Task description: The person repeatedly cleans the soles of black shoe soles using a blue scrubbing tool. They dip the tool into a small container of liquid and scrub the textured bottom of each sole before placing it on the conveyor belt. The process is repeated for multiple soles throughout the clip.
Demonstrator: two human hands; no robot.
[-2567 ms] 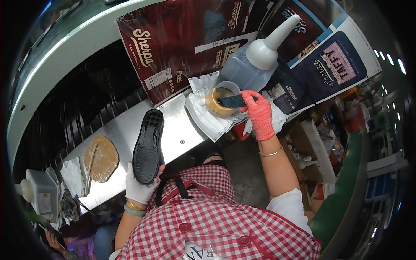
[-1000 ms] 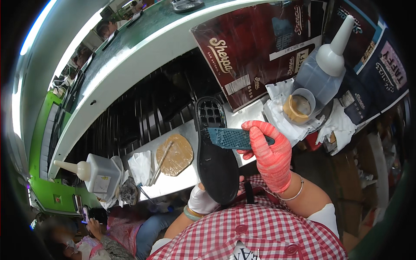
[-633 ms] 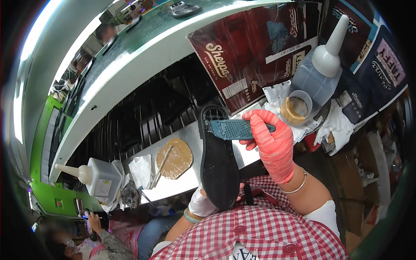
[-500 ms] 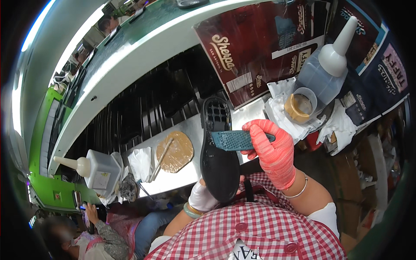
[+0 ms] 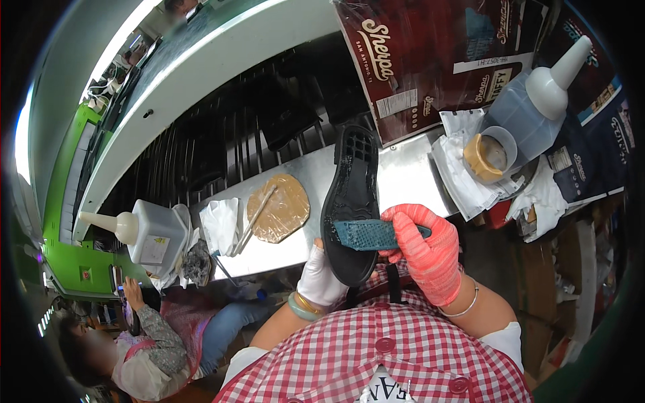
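Observation:
A black shoe sole (image 5: 354,178) is held up in front of me, its inner side facing up and its grid-patterned end pointing away. My left hand (image 5: 322,274), in a white glove with bare fingertips, grips its near end from the left and below; most of those fingers are hidden behind the sole. My right hand (image 5: 424,250), in a pink-red glove, is closed on the end of a flat teal tool with a textured surface (image 5: 366,234). The tool lies across the sole's near half and appears to touch it. Wet-looking shine shows along the sole's left edge.
Left of the sole are a brown round pad (image 5: 279,208) with a thin stick (image 5: 256,218), white paper (image 5: 220,225) and a squeeze bottle (image 5: 151,238). At right stand a cup (image 5: 496,158) and a larger bottle (image 5: 527,111). Another person (image 5: 158,336) sits at lower left.
The sole has tilted, showing more of its inner surface, and sits nearer its near end to the tool. The tool has shifted down toward that end. The whole view has also shifted somewhat.

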